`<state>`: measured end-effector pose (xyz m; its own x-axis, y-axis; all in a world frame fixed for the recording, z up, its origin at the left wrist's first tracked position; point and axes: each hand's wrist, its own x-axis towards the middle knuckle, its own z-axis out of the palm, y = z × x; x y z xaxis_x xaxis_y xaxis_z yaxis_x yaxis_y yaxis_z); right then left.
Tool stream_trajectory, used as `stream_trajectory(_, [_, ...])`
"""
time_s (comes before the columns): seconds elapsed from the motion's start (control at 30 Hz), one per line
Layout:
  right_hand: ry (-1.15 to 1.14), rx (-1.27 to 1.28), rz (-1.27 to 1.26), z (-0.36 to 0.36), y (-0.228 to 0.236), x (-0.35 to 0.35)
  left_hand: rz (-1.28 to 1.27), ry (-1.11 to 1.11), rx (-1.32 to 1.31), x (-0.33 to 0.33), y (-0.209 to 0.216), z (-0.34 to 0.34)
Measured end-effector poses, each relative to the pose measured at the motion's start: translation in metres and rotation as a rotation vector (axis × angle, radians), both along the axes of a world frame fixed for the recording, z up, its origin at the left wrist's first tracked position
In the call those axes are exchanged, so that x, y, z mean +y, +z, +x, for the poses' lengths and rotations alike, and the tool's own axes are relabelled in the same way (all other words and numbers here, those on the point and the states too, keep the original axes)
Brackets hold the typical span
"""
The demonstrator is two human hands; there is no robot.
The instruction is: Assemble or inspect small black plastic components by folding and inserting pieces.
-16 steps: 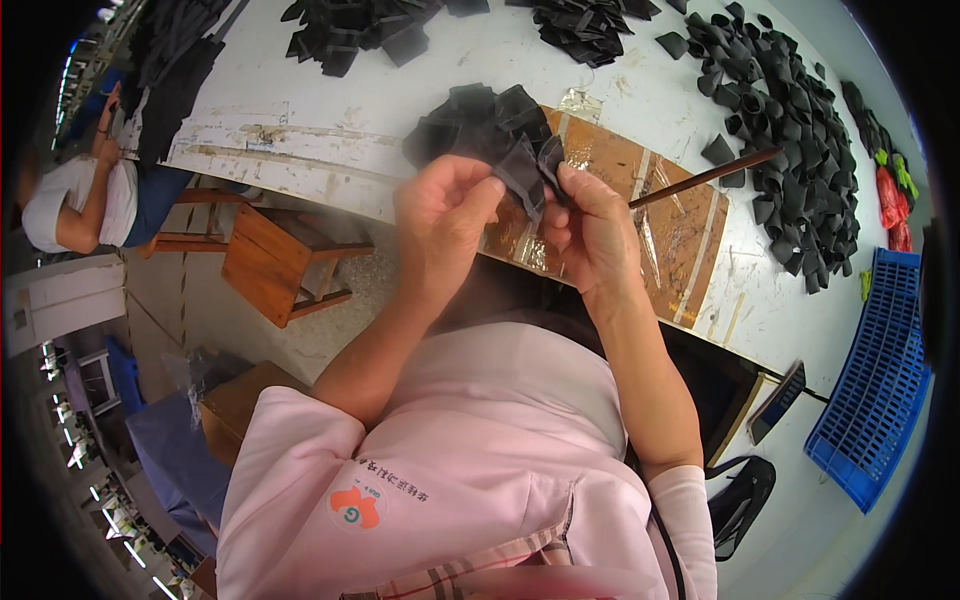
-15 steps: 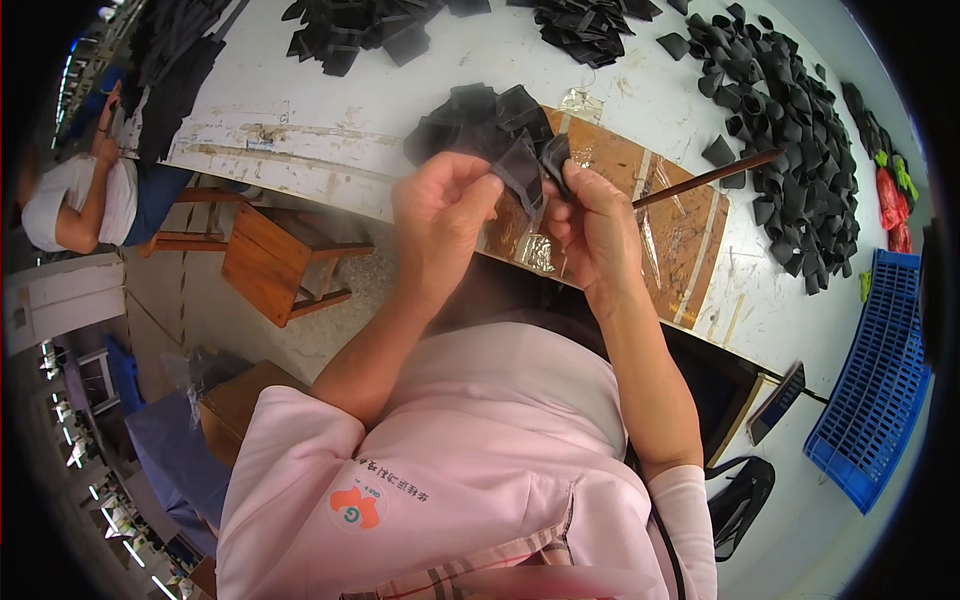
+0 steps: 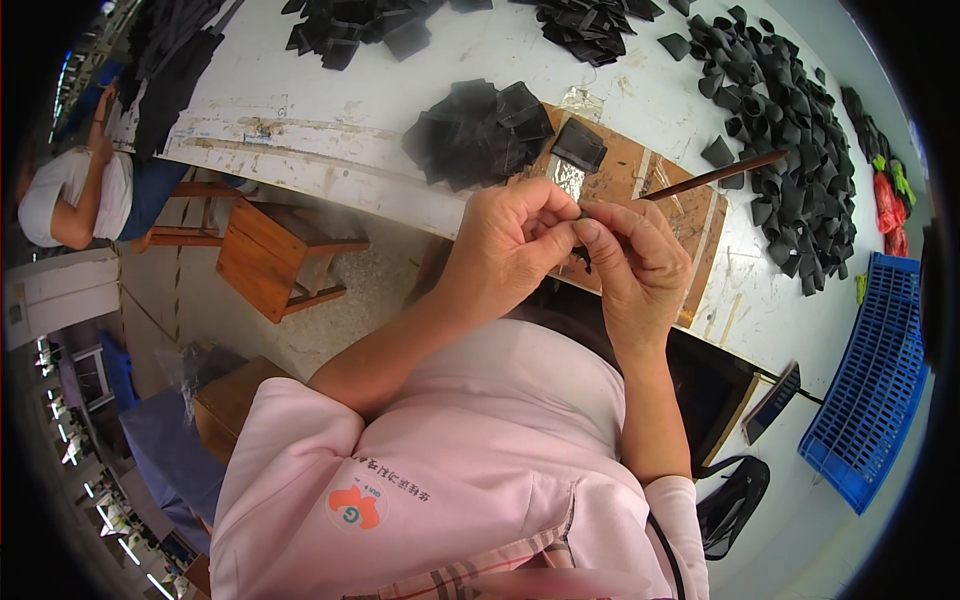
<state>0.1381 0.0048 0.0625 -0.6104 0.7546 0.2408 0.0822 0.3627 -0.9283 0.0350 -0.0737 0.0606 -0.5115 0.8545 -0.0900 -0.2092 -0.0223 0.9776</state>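
My left hand [image 3: 515,245] and my right hand [image 3: 645,262] meet fingertip to fingertip over the front edge of the table. Both are closed in a pinch on a small dark piece [image 3: 583,256], mostly hidden by the fingers; it looks like black fabric. Just beyond them, a folded black fabric piece [image 3: 579,145] lies flat on the brown board [image 3: 630,165]. Left of it, at the board's edge, sits a loose heap of black fabric pieces [image 3: 470,135].
A thin brown stick [image 3: 715,176] lies across the board's right side. Many rolled black pieces [image 3: 785,150] cover the table's right. More black piles [image 3: 585,30] lie at the back. A blue plastic crate [image 3: 865,385] stands at right, a wooden stool [image 3: 265,260] at left, near a seated person [image 3: 75,195].
The black piece that was between my hands now lies on the board. My hands have come together, nearer to me, with my left hand shifted right, and pinch a small dark piece.
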Motion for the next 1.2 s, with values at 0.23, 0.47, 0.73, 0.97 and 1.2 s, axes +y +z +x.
stream_trajectory(0.23, [-0.033,-0.023,0.135,0.012,-0.003,0.002,-0.005,0.032,0.107,0.003,-0.001,0.009])
stream_trajectory(0.47, [-0.098,-0.172,0.615,0.011,-0.017,-0.001,-0.017,0.236,0.337,0.011,-0.008,0.021])
stream_trajectory(0.73, [-0.029,0.221,-0.597,0.030,0.004,0.014,0.097,-0.181,-0.498,0.014,0.011,0.012])
stream_trajectory(0.97, [0.326,0.663,-1.291,0.033,0.010,0.024,0.126,0.212,0.498,0.034,0.020,0.031])
stream_trajectory(1.2, [0.123,0.245,-0.521,0.029,0.064,0.048,0.238,-0.280,-0.675,0.049,0.053,0.000])
